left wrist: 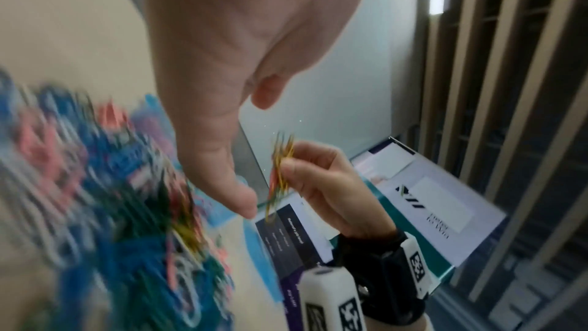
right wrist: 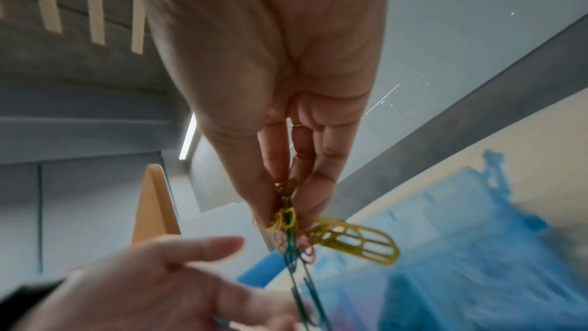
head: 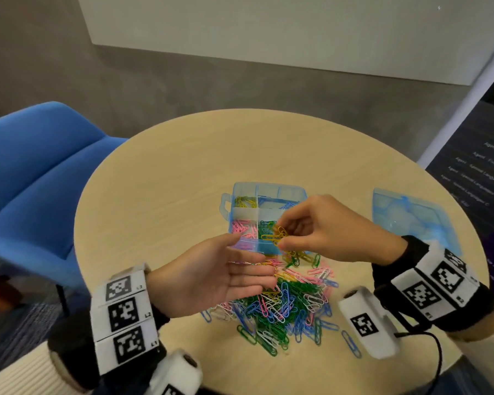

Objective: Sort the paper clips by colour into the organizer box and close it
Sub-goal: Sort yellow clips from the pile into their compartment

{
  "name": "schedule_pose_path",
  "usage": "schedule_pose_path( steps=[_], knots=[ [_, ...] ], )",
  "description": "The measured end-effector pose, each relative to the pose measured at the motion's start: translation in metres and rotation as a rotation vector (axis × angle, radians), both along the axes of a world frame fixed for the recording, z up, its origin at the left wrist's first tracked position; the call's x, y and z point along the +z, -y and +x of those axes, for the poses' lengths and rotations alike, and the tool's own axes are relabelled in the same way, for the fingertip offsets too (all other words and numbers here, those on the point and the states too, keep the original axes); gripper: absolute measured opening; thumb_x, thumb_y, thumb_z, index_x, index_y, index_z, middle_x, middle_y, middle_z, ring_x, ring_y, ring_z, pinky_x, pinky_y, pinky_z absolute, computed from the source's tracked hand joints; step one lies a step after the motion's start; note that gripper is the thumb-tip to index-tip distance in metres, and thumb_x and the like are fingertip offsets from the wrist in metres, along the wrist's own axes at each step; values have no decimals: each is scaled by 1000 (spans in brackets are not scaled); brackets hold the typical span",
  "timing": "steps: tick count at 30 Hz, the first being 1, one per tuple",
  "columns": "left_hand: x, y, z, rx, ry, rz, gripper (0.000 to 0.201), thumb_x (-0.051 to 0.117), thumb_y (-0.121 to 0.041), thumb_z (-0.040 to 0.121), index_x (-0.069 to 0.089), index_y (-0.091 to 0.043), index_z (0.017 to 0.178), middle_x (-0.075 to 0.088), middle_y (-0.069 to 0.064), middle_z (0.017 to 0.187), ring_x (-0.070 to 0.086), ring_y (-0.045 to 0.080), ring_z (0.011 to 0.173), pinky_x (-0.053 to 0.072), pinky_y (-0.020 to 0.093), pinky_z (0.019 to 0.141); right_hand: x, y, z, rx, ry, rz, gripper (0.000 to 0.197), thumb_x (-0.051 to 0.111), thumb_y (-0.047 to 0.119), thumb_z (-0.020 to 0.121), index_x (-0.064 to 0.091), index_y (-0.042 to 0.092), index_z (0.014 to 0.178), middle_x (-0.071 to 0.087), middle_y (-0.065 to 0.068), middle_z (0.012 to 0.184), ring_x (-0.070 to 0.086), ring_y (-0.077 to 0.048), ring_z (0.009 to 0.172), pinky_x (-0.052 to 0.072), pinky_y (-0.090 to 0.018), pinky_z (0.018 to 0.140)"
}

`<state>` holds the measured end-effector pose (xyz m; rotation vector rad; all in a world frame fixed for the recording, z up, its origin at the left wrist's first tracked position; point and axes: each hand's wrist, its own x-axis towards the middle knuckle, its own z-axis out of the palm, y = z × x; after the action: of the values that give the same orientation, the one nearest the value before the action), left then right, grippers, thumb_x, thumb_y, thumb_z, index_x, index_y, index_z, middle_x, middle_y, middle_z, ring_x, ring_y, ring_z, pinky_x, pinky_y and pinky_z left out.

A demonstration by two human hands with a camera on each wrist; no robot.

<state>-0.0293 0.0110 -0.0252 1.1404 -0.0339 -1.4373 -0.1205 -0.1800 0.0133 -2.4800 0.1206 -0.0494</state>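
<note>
right hand (head: pixel 320 226) pinches yellow paper clips (head: pixel 277 236), green ones tangled in | left hand (head: pixel 211 276) open, palm up, empty | organizer box (head: pixel 268 192) part-filled; mixed pile (head: pixel 283 309) on desk (head: pixel 169 172) mostly unsorted; lid (head: pixel 411 215) off | right wrist view alone shows tangle.

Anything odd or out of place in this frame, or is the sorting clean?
One oddity: the right hand pinches a yellow clip bunch with green and red clips tangled in, visible from the right wrist. The left hand is open beside it. The organizer box compartments look colour-consistent.
</note>
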Motion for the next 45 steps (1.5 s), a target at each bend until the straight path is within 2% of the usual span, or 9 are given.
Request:
schedule_pose_path(
  steps=[4,8,11,14,22,31,37,40,45],
  knots=[
    [-9,17,-15,60,-268,-152,65,37,-45,97,54,13,122,61,32,120,63,39,110,52,42,87,8,-16,1,84,64,22,10,78,14,80,75,12,89,72,0,75,65,-5,68,55,-29,70],
    [-12,30,-24,188,-385,-321,37,40,-26,96,66,1,101,68,18,102,67,29,91,49,43,89,-1,-28,1,197,55,-42,18,78,15,78,76,16,96,72,7,80,67,-4,75,54,-20,71],
    [-16,32,-22,251,-387,-332,44,40,-21,92,72,9,93,70,21,104,70,29,87,50,43,87,-1,-23,-4,189,66,22,29,81,16,76,75,18,105,73,8,90,68,-2,86,55,-19,78],
    [-19,29,-18,299,-428,-325,54,30,-23,101,63,18,110,62,29,120,63,32,99,49,54,85,2,-14,-11,134,144,57,30,79,15,79,73,16,109,72,8,97,67,-2,93,55,-25,84],
    [-16,26,-13,237,-423,-356,55,28,-26,101,57,16,120,56,32,128,51,34,127,48,53,89,-15,-9,-16,119,213,-99,14,71,22,82,76,23,95,67,10,91,63,-6,86,51,-28,75],
    [-14,19,-8,238,-459,-386,63,26,-29,103,65,20,100,63,36,106,70,43,83,51,56,78,-22,-9,-5,199,207,-169,7,72,26,79,76,20,80,63,7,93,61,-4,83,49,-23,74],
    [-13,19,-7,261,-434,-360,64,26,-28,103,67,21,96,64,35,109,70,41,86,50,53,82,-23,-11,1,240,179,-190,6,68,16,85,67,17,80,58,4,94,54,-3,84,39,-10,74],
    [-15,19,-3,303,-466,-353,62,25,-27,103,64,20,104,54,34,127,59,36,109,46,44,97,-20,-12,1,211,195,-166,9,65,16,90,64,21,83,57,7,95,54,-4,87,37,-10,74],
    [-17,19,3,340,-405,-285,57,28,-27,102,65,16,105,64,33,112,70,40,93,49,56,77,-7,-11,4,167,238,-115,4,64,19,89,67,19,86,63,9,88,59,-7,85,40,-14,69]
  ],
)
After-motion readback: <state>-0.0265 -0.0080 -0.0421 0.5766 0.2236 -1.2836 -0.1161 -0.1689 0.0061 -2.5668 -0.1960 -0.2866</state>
